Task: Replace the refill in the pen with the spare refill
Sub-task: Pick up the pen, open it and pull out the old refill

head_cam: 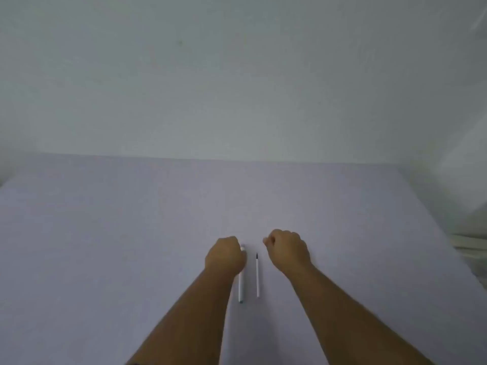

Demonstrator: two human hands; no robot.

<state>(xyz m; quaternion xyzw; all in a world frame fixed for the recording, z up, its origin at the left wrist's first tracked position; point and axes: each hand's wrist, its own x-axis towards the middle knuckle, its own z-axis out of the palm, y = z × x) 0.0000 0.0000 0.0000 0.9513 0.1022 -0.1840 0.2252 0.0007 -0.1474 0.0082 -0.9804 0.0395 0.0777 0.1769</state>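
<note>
A white pen (241, 288) lies lengthwise on the pale lilac table (105, 233). My left hand (225, 255) is curled over the pen's far half, and the pen's far end shows by my fingers. A thin white spare refill (257, 276) with a dark tip lies parallel, just right of the pen. My right hand (288, 248) hovers with its fingers curled to the right of the refill's tip, apart from it and holding nothing that I can see.
A plain pale wall (237, 75) rises behind the table's far edge. The table's right edge (445, 233) runs diagonally, with pale blurred objects beyond it at the right.
</note>
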